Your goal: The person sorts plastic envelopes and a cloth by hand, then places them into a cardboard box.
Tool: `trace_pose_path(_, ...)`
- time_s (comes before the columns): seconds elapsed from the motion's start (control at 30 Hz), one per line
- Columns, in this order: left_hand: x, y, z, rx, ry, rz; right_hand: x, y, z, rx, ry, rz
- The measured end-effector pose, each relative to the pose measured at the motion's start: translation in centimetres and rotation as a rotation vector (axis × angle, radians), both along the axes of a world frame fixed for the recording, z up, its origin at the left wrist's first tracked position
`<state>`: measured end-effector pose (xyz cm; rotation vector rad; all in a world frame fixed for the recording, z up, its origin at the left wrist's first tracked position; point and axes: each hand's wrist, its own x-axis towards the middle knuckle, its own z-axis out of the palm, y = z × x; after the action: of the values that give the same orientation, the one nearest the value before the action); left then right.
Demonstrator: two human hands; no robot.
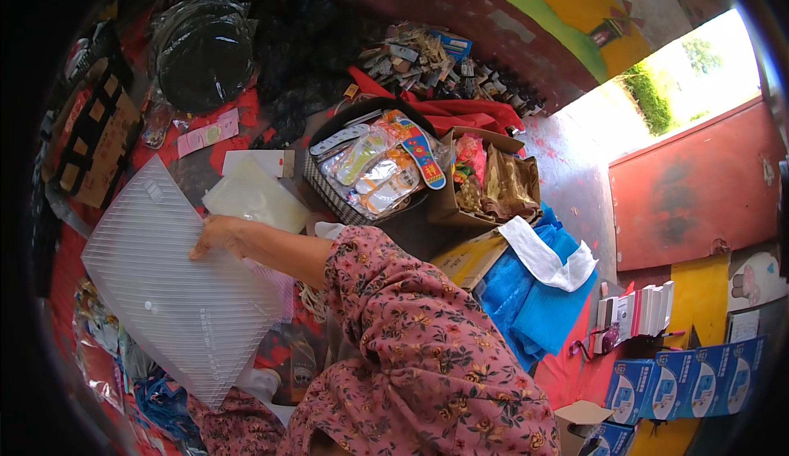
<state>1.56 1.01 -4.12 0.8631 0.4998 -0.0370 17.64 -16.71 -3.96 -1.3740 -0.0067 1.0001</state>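
A translucent ribbed plastic document folder (166, 271) with a round snap button is held up at a tilt on the left. My right hand (219, 237) grips it by its upper right edge, thumb on the ribbed face. The folder bears raised writing near its lower corner. Just beyond my hand, a pale yellowish plastic folder or sheet (256, 200) lies on the floor, partly over a white card (271, 163). My left hand is not in view; the folder may hide it. A pink floral sleeve (382, 289) covers my right upper arm.
A checked basket (336, 200) holds packaged insoles (382, 160). Beside it stand a cardboard box (447, 206) of wrapped goods and folded blue fabric (548, 308) under a white cloth (548, 258). Blue printed boxes (684, 385) line the right. Black wrapped round goods (200, 55) lie behind.
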Motion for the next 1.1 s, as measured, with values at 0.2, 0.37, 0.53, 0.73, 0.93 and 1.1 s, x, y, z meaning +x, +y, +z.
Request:
trace_pose_path(0.2,-0.1,1.0,0.4,-0.033,-0.056,0.048,-1.1,-0.5,3.1,0.13,0.153,0.011)
trace_pose_path(0.37,-0.5,1.8,0.8,-0.085,-0.126,0.097,-1.7,-0.9,5.5,0.017,0.012,-0.028)
trace_pose_path(0.53,-1.3,3.2,2.2,-0.124,-0.229,0.167,-0.5,1.0,1.7,0.248,0.069,-0.077)
trace_pose_path(0.73,-1.7,4.1,3.8,-0.232,-0.361,0.197,0.3,-0.2,3.6,0.236,0.085,-0.335)
trace_pose_path(0.93,-2.9,9.5,-1.1,-0.042,-0.266,0.065,0.6,-0.2,2.1,0.118,-0.096,-0.078)
trace_pose_path(1.1,-2.7,7.5,-1.1,-0.133,-0.217,0.047,1.2,-1.6,2.4,0.119,-0.188,0.01)
